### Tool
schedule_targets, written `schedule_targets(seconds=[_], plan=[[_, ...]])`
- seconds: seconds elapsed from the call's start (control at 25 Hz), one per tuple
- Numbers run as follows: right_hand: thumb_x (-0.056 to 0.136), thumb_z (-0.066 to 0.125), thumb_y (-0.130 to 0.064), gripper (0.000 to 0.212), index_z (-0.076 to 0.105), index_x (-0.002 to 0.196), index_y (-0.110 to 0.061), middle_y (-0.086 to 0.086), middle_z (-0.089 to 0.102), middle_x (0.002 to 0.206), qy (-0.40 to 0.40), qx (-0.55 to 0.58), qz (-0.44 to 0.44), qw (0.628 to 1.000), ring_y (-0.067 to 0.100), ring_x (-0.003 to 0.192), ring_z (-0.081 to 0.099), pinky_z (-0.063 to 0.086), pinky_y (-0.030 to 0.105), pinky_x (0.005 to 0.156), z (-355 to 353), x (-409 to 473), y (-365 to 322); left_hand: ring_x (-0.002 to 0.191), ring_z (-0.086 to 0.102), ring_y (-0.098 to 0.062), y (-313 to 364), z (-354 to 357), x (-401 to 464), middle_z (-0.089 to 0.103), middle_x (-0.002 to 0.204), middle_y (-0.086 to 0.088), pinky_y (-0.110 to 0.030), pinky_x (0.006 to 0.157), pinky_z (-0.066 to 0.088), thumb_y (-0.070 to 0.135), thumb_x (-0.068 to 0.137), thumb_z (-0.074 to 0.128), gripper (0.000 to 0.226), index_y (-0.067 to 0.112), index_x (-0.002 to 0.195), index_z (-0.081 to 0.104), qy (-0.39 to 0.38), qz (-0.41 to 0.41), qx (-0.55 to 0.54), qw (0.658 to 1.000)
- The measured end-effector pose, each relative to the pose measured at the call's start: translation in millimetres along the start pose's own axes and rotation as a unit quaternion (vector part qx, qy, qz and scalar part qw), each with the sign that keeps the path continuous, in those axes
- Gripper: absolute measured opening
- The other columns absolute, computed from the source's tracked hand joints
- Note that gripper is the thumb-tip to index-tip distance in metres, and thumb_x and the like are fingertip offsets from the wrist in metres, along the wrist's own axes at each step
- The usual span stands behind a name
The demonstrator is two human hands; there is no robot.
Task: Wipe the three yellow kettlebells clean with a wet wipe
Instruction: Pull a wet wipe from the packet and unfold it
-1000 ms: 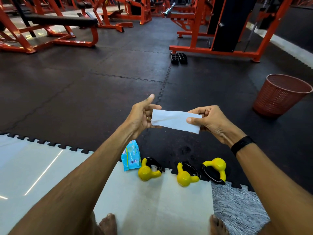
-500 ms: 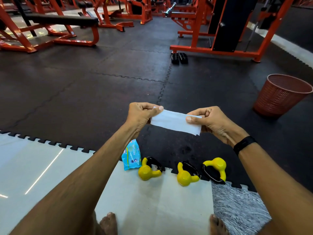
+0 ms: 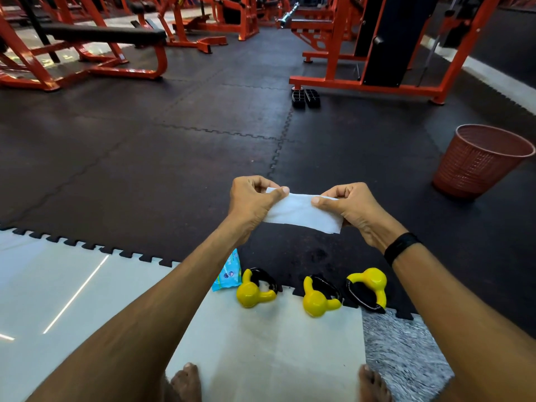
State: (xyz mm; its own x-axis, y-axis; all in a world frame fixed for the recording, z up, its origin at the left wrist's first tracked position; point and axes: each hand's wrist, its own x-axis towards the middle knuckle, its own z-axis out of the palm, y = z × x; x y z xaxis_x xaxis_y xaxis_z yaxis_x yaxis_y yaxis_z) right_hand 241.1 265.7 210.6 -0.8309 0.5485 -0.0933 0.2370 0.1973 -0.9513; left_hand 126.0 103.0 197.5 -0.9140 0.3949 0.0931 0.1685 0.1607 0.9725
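Observation:
A white wet wipe point(image 3: 301, 214) is stretched between both hands, in the air above the floor. My left hand point(image 3: 251, 203) pinches its left end and my right hand point(image 3: 352, 208) pinches its right end. Below them three yellow kettlebells with black handles lie on their sides at the mat's far edge: the left kettlebell point(image 3: 253, 293), the middle kettlebell point(image 3: 318, 303) and the right kettlebell point(image 3: 372, 282). Neither hand touches a kettlebell.
A blue wet-wipe pack point(image 3: 230, 272) lies just left of the left kettlebell, partly behind my left forearm. A red mesh bin point(image 3: 478, 162) stands at the right. Orange gym machines point(image 3: 362, 53) and a bench point(image 3: 101, 36) fill the far floor. My bare toes point(image 3: 185, 381) show at the bottom.
My left hand's thumb came down from pointing up and closed on the wipe. The hands moved closer together and the wipe now sags a little wider between them.

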Motion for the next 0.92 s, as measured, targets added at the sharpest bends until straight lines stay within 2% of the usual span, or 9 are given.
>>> schedule_targets(seconds=[0.12, 0.24, 0.36, 0.48, 0.6, 0.68, 0.8, 0.92], plan=[[0.075, 0.077, -0.017, 0.019, 0.068, 0.072, -0.001, 0.007, 0.071, 0.077, 0.057, -0.053, -0.012, 0.997, 0.014, 0.067, 0.062, 0.045, 0.024, 0.054, 5.6, 1.0, 2.3, 0.067, 0.059, -0.017, -0.5, 8.5, -2.2, 0.071, 0.077, -0.015, -0.036, 0.064, 0.053, 0.022, 0.072, 0.081, 0.015, 0.018, 0.064, 0.069, 0.021, 0.011, 0.024, 0.999], [0.072, 0.076, -0.020, 0.021, 0.063, 0.065, -0.005, 0.007, 0.070, 0.075, 0.096, -0.081, -0.027, 0.992, 0.016, 0.067, 0.062, 0.046, 0.026, 0.055, 15.2, -2.0, 2.0, 0.064, 0.060, -0.016, 3.5, 19.1, -11.0, 0.070, 0.073, -0.013, -0.033, 0.060, 0.053, 0.022, 0.071, 0.081, 0.014, 0.017, 0.066, 0.069, 0.006, 0.024, 0.016, 1.000], [0.071, 0.081, -0.031, 0.030, 0.063, 0.064, -0.007, 0.006, 0.069, 0.072, 0.085, -0.081, -0.037, 0.992, 0.013, 0.064, 0.063, 0.047, 0.026, 0.052, 23.5, -7.7, -1.0, 0.068, 0.066, -0.018, 4.9, 28.7, -18.1, 0.070, 0.071, -0.007, -0.033, 0.063, 0.056, 0.022, 0.073, 0.080, 0.014, 0.014, 0.070, 0.069, -0.006, 0.032, 0.013, 0.999], [0.073, 0.079, -0.030, 0.032, 0.066, 0.072, -0.001, 0.009, 0.070, 0.074, 0.072, -0.050, -0.030, 0.996, 0.014, 0.064, 0.063, 0.049, 0.026, 0.053, 26.0, -9.6, -2.3, 0.071, 0.069, -0.022, 3.5, 33.5, -19.9, 0.071, 0.073, -0.009, -0.036, 0.065, 0.059, 0.025, 0.076, 0.078, 0.016, 0.011, 0.073, 0.070, -0.020, 0.022, -0.002, 1.000], [0.079, 0.073, -0.022, 0.024, 0.069, 0.079, 0.001, 0.012, 0.072, 0.081, 0.055, 0.003, 0.004, 0.998, 0.017, 0.071, 0.065, 0.051, 0.029, 0.059, 23.3, -8.0, -0.5, 0.059, 0.063, -0.018, 7.9, 35.7, -22.0, 0.068, 0.068, -0.012, -0.031, 0.056, 0.054, 0.035, 0.084, 0.070, 0.033, 0.003, 0.075, 0.069, -0.050, 0.009, -0.038, 0.998], [0.085, 0.067, -0.020, 0.020, 0.070, 0.082, -0.001, 0.012, 0.073, 0.082, 0.042, 0.033, 0.032, 0.998, 0.019, 0.074, 0.065, 0.051, 0.030, 0.062, 21.7, -8.2, 0.2, 0.059, 0.062, -0.022, 13.2, 36.6, -23.5, 0.067, 0.070, -0.020, -0.030, 0.054, 0.053, 0.036, 0.092, 0.059, 0.045, -0.006, 0.081, 0.068, -0.073, -0.028, -0.096, 0.992], [0.092, 0.059, -0.031, 0.028, 0.069, 0.085, -0.006, 0.007, 0.070, 0.079, 0.013, 0.077, 0.072, 0.994, 0.019, 0.072, 0.066, 0.051, 0.029, 0.061, 16.9, -10.2, -2.9, 0.059, 0.061, -0.027, 15.3, 36.3, -24.0, 0.063, 0.071, -0.020, -0.035, 0.057, 0.057, 0.022, 0.096, 0.053, 0.035, -0.009, 0.088, 0.068, -0.103, -0.059, -0.154, 0.981], [0.088, 0.060, -0.049, 0.047, 0.071, 0.093, -0.004, 0.008, 0.071, 0.081, -0.055, 0.103, 0.093, 0.989, 0.018, 0.074, 0.069, 0.055, 0.031, 0.066, 10.5, -11.1, -3.1, 0.063, 0.062, -0.025, 12.1, 37.9, -27.1, 0.067, 0.077, -0.020, -0.040, 0.067, 0.058, -0.001, 0.089, 0.054, 0.016, -0.005, 0.093, 0.069, -0.133, -0.029, -0.111, 0.984]])
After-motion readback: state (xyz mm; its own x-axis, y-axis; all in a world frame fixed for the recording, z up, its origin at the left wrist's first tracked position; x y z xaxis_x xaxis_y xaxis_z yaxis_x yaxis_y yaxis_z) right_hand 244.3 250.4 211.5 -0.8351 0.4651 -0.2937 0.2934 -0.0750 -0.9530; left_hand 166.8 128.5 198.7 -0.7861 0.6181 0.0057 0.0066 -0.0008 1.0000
